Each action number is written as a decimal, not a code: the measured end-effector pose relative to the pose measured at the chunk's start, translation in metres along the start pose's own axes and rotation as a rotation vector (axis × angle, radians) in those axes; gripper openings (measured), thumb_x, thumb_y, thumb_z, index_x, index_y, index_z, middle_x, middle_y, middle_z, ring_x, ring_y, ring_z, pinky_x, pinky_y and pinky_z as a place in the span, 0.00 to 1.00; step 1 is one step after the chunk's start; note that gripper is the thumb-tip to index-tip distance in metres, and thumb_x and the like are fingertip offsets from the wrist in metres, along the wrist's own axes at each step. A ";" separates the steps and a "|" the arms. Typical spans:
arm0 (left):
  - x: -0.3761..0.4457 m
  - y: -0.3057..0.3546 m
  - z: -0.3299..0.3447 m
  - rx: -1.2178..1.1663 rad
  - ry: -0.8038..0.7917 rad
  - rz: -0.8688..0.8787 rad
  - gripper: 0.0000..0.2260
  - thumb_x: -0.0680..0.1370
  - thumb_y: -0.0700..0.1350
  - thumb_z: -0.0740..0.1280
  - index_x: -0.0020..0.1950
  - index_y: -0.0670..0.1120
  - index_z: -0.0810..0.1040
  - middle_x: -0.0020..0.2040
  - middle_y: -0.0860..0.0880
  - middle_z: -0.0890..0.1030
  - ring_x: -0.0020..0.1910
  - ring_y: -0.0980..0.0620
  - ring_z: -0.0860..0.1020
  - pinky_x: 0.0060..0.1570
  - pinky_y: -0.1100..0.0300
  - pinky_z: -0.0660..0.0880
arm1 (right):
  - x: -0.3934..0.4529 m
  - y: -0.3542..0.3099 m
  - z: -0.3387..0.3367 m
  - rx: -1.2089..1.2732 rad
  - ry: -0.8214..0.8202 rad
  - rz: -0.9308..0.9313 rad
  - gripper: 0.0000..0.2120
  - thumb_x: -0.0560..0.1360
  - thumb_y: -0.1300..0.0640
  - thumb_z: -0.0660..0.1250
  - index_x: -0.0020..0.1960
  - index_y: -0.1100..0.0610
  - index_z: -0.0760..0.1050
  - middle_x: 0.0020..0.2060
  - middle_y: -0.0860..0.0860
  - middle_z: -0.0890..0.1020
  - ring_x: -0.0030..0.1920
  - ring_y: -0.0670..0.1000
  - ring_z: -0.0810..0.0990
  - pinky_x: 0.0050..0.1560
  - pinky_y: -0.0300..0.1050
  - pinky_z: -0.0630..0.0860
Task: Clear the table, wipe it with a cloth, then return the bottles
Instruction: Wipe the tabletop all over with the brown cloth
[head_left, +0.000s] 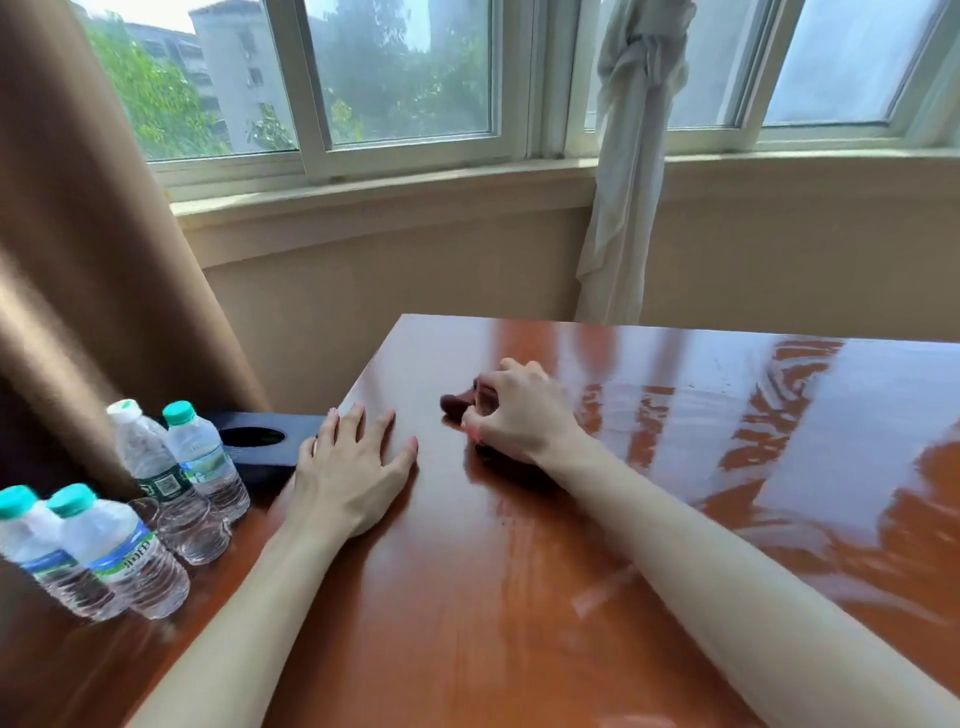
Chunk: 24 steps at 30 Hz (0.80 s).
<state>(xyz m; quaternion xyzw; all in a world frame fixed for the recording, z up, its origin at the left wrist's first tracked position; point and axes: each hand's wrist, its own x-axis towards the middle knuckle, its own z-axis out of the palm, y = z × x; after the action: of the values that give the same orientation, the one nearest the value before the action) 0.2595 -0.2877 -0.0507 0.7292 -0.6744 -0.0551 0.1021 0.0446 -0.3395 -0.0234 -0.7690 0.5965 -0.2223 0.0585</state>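
Head view is showing both bare arms reaching over a glossy wooden table (519, 597). Left hand (353, 467) is lying flat on the table near its left edge, fingers straight and spread, holding nothing. Right hand (519, 415) is sitting further out on the tabletop, fingers curled and bunching a dark cloth (457, 405), which is poking out to the left of the knuckles and pressing against the wood; most of the cloth is hiding under the palm.

Four water bottles (156, 467) with teal caps are standing upright on a lower surface to the left of the table, off the tabletop: two nearer the camera at the frame's left edge, two just behind them. A dark blue box (270, 431) with an oval opening is lying just behind the far pair, partly hidden by the left hand's fingers.

A brown curtain (78, 260) is hanging at left, a knotted white curtain (628, 156) by the window (405, 78) beyond the table.
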 end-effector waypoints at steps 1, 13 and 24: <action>0.000 0.000 -0.001 0.003 -0.005 0.000 0.29 0.80 0.66 0.50 0.80 0.59 0.58 0.82 0.49 0.55 0.81 0.46 0.50 0.77 0.45 0.51 | -0.035 -0.015 -0.003 0.023 -0.010 -0.067 0.12 0.71 0.41 0.68 0.48 0.48 0.80 0.46 0.46 0.77 0.52 0.54 0.75 0.45 0.47 0.69; 0.000 -0.004 -0.001 0.031 -0.008 0.007 0.28 0.81 0.65 0.49 0.80 0.59 0.59 0.81 0.50 0.57 0.81 0.45 0.52 0.75 0.43 0.54 | -0.056 -0.017 -0.012 0.052 -0.027 -0.105 0.08 0.73 0.43 0.68 0.43 0.47 0.76 0.44 0.48 0.76 0.52 0.55 0.76 0.44 0.48 0.68; 0.006 -0.007 0.007 0.009 0.070 -0.003 0.32 0.75 0.69 0.43 0.78 0.64 0.57 0.81 0.56 0.56 0.81 0.52 0.50 0.75 0.48 0.55 | 0.170 0.079 0.021 -0.010 0.112 0.198 0.16 0.63 0.38 0.67 0.42 0.50 0.80 0.44 0.52 0.82 0.53 0.61 0.80 0.46 0.48 0.72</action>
<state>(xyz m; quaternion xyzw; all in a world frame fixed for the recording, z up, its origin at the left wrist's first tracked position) 0.2649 -0.2939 -0.0582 0.7323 -0.6694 -0.0267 0.1221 0.0153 -0.5263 -0.0243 -0.6928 0.6731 -0.2552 0.0430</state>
